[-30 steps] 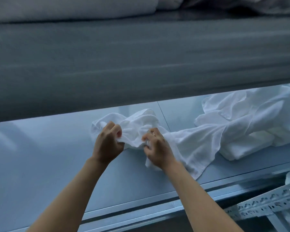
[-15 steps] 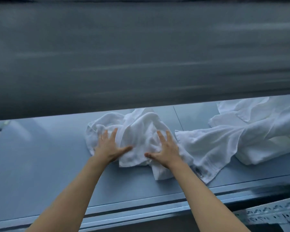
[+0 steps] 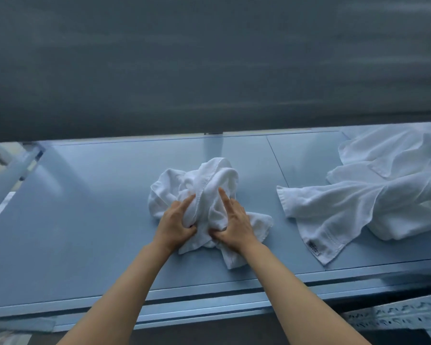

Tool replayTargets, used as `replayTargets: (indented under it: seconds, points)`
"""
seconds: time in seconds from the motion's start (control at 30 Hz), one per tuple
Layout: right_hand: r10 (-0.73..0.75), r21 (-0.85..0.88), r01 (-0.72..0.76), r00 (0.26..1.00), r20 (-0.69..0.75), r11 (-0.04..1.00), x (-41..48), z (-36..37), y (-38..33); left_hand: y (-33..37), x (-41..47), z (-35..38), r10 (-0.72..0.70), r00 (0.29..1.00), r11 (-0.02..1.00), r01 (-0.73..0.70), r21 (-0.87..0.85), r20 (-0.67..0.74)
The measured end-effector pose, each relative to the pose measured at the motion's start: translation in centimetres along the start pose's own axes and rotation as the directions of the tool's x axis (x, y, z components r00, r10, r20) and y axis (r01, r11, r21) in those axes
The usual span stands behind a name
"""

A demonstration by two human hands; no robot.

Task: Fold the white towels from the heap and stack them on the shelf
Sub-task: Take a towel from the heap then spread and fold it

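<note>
A crumpled white towel [image 3: 207,185] lies bunched in the middle of the blue-grey shelf surface [image 3: 85,220]. My left hand [image 3: 176,220] grips its left side, thumb and fingers curled into the cloth. My right hand [image 3: 234,220] holds the right side, thumb tucked under a fold and index finger stretched along the fabric. To the right lies the heap of white towels [image 3: 373,195], apart from the bunched one, with a small label near its front corner.
A wide dark shelf board [image 3: 209,66] hangs overhead and hides the back of the surface. A perforated metal rail [image 3: 396,317] runs at the lower right below the shelf's front edge [image 3: 209,292]. A seam [image 3: 276,158] crosses the surface right of the towel.
Both hands went from flat on the towel to gripping it. The towel is pulled left, away from the heap, and bunched higher. The view tilted down.
</note>
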State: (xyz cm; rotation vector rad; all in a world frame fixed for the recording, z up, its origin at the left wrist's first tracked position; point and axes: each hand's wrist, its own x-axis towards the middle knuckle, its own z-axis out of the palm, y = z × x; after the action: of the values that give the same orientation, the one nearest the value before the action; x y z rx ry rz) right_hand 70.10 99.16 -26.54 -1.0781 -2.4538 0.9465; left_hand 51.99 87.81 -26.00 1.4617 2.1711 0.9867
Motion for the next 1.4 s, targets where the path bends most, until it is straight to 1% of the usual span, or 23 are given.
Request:
replayTargets:
  seconds: [0.13, 0.23, 0.33, 0.43, 0.53, 0.63, 0.77, 0.8, 0.83, 0.87, 0.93, 0.97, 1.0, 1.03, 1.1, 1.2, 1.27, 1.33, 1.4]
  points:
    - [-0.026, 0.072, 0.022, 0.999, 0.046, 0.997, 0.2, 2.3, -2.7, -2.0, -1.9, -2.0, 0.042, 0.998, 0.999, -0.041, 0.029, -0.046]
    - [-0.062, 0.088, 0.057, 0.997, 0.056, 0.994, 0.7, 4.5, -5.3, -3.5, -3.7, -4.3, 0.057, 0.994, 0.997, -0.052, 0.053, -0.088]
    - [-0.123, 0.109, 0.117, 0.991, 0.053, 0.987, 1.4, 6.9, -8.5, -5.2, -5.4, -7.2, 0.063, 0.985, 0.996, -0.052, 0.071, -0.162]
    - [-0.194, 0.142, 0.189, 0.981, 0.018, 0.972, 2.0, 9.0, -12.6, -6.9, -6.7, -10.9, 0.075, 0.967, 0.993, -0.050, 0.107, -0.244]
    - [-0.276, 0.177, 0.276, 0.961, -0.023, 0.945, 3.2, 11.1, -17.2, -8.4, -7.7, -15.3, 0.087, 0.938, 0.985, -0.031, 0.168, -0.336]
    - [-0.354, 0.185, 0.361, 0.933, -0.067, 0.914, 4.6, 13.5, -21.8, -9.9, -8.6, -19.3, 0.078, 0.894, 0.977, 0.020, 0.212, -0.441]
    - [-0.386, 0.246, 0.396, 0.918, -0.091, 0.884, 5.5, 17.2, -27.0, -12.5, -10.1, -23.2, 0.041, 0.833, 0.975, 0.088, 0.204, -0.551]
    - [-0.378, 0.266, 0.381, 0.923, -0.064, 0.885, 5.6, 18.3, -28.0, -13.4, -10.4, -23.7, 0.011, 0.827, 0.975, 0.115, 0.189, -0.563]
    - [-0.368, 0.283, 0.354, 0.930, -0.003, 0.891, 5.6, 19.5, -28.7, -14.5, -10.7, -24.1, -0.038, 0.827, 0.974, 0.157, 0.165, -0.561]
    - [-0.354, 0.292, 0.316, 0.931, 0.089, 0.903, 5.6, 20.7, -29.1, -15.8, -11.0, -24.2, -0.107, 0.834, 0.967, 0.213, 0.137, -0.541]
    - [-0.315, 0.237, 0.249, 0.899, 0.305, 0.939, 5.2, 22.8, -29.0, -18.1, -12.0, -24.1, -0.266, 0.849, 0.936, 0.340, 0.087, -0.457]
    - [-0.302, 0.183, 0.249, 0.871, 0.388, 0.951, 5.0, 23.6, -28.5, -19.1, -12.7, -23.8, -0.335, 0.848, 0.914, 0.398, 0.075, -0.411]
    - [-0.305, 0.136, 0.273, 0.848, 0.433, 0.952, 4.8, 24.1, -28.0, -20.0, -13.4, -23.5, -0.386, 0.844, 0.896, 0.440, 0.067, -0.373]
    - [-0.322, 0.112, 0.305, 0.836, 0.445, 0.946, 4.8, 24.4, -27.5, -20.6, -14.1, -23.3, -0.414, 0.840, 0.885, 0.461, 0.062, -0.351]
    - [-0.345, 0.114, 0.329, 0.833, 0.433, 0.938, 4.9, 24.6, -27.1, -21.2, -14.8, -23.1, -0.418, 0.841, 0.884, 0.464, 0.059, -0.343]
    - [-0.335, 0.147, 0.302, 0.831, 0.444, 0.942, 5.3, 24.3, -27.0, -20.9, -14.7, -23.6, -0.410, 0.844, 0.891, 0.452, 0.045, -0.347]
    - [-0.336, 0.180, 0.285, 0.833, 0.440, 0.942, 5.4, 23.5, -26.8, -20.1, -14.4, -23.9, -0.393, 0.840, 0.897, 0.440, 0.044, -0.373]
    - [-0.337, 0.202, 0.275, 0.842, 0.421, 0.940, 5.4, 22.4, -26.5, -19.0, -14.2, -24.2, -0.321, 0.842, 0.913, 0.396, 0.093, -0.433]
    - [-0.351, 0.212, 0.289, 0.860, 0.370, 0.933, 5.5, 21.1, -26.0, -17.7, -13.6, -24.3, -0.215, 0.844, 0.921, 0.342, 0.185, -0.492]
